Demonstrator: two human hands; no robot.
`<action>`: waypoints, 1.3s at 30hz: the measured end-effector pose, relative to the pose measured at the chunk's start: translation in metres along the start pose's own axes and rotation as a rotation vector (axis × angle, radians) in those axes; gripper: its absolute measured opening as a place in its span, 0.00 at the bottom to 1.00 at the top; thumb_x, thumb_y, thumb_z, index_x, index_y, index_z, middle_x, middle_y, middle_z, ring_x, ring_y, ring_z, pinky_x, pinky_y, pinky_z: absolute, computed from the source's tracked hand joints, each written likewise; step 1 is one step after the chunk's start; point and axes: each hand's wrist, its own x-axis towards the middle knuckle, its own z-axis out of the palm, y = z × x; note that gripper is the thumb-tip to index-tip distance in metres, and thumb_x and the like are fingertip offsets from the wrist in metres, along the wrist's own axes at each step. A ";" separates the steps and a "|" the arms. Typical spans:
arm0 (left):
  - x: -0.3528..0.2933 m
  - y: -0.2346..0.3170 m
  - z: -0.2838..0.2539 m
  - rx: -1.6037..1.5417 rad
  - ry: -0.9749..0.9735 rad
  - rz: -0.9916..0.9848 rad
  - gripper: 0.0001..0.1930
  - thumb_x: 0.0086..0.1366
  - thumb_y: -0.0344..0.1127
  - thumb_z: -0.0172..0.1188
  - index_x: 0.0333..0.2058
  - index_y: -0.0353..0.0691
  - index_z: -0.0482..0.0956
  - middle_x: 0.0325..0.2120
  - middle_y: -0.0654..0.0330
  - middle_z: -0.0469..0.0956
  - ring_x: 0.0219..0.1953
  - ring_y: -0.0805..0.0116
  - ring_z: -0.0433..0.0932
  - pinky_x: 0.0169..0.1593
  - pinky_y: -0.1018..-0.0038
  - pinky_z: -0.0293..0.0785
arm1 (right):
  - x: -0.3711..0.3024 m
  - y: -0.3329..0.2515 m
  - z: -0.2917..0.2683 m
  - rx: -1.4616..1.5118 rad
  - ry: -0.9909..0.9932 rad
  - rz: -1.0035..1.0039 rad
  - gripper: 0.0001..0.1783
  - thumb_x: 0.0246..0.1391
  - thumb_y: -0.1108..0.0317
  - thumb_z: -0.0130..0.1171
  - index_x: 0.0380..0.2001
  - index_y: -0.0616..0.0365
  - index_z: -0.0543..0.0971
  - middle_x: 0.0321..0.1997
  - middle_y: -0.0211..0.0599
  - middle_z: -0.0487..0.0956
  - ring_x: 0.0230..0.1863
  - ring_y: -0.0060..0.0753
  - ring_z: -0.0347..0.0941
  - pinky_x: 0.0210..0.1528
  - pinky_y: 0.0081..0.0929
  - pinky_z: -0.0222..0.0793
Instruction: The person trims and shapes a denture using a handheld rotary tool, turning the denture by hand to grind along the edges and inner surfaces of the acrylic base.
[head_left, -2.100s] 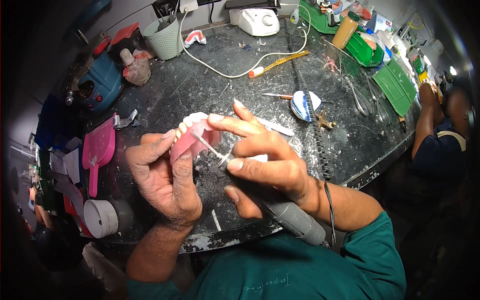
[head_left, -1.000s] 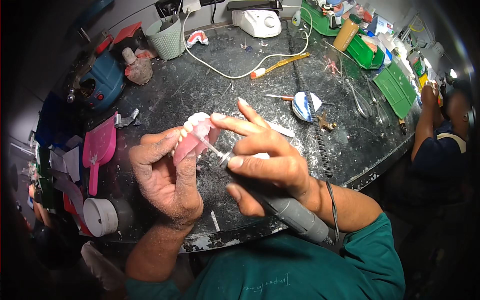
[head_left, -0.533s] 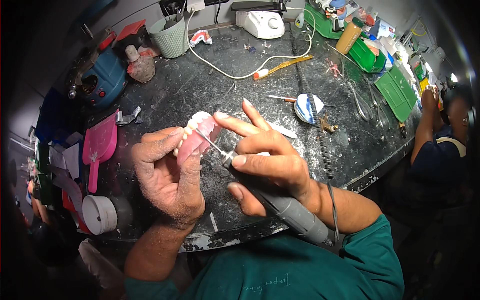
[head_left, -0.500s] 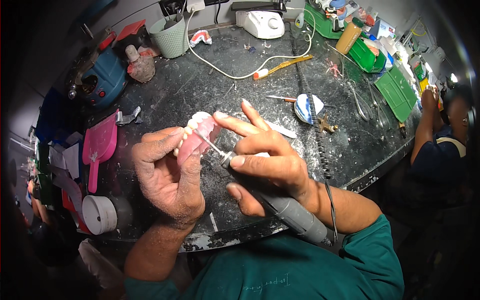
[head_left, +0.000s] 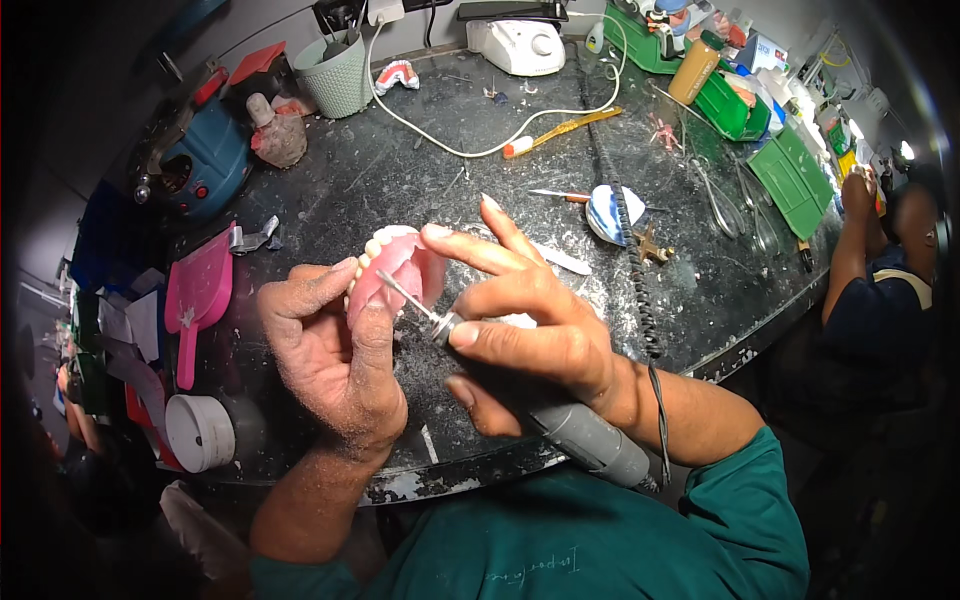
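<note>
A black worktop (head_left: 420,190), chipped along its front edge, carries pale dust (head_left: 603,290) (thickest right of centre). On it lie a pink plastic dustpan (head_left: 202,280), a slim amber translucent stick (head_left: 568,128), a blue-and-white rounded block (head_left: 602,214) and, beside that, a brass-coloured cross-shaped piece (head_left: 651,246). Toward the back stand a grey-green textured plastic bin (head_left: 333,82) and a white box with a round knob (head_left: 522,50).

Green shirt (head_left: 480,525), short sleeves (head_left: 752,500), pale script (head_left: 532,564), bare hands (head_left: 345,370) (left dusty)
</note>
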 end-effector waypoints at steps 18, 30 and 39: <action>0.000 0.005 0.005 -0.036 0.052 -0.084 0.12 0.68 0.22 0.53 0.47 0.33 0.62 0.38 0.56 0.67 0.39 0.75 0.70 0.46 0.77 0.71 | 0.000 0.001 0.001 0.015 0.029 -0.022 0.29 0.44 0.76 0.73 0.51 0.54 0.74 0.44 0.42 0.74 0.62 0.61 0.72 0.67 0.74 0.49; 0.001 0.005 0.007 -0.076 0.061 -0.095 0.12 0.68 0.22 0.52 0.47 0.33 0.62 0.39 0.56 0.67 0.39 0.75 0.69 0.47 0.78 0.70 | 0.000 0.000 0.001 0.087 0.032 -0.001 0.26 0.46 0.69 0.73 0.50 0.55 0.76 0.45 0.42 0.75 0.63 0.63 0.70 0.68 0.73 0.45; 0.000 0.002 0.005 0.034 0.073 -0.047 0.13 0.69 0.22 0.48 0.50 0.32 0.60 0.41 0.53 0.68 0.41 0.73 0.70 0.50 0.76 0.70 | -0.002 0.008 0.003 0.102 0.136 -0.038 0.29 0.45 0.78 0.70 0.51 0.56 0.71 0.45 0.45 0.74 0.60 0.57 0.74 0.68 0.65 0.55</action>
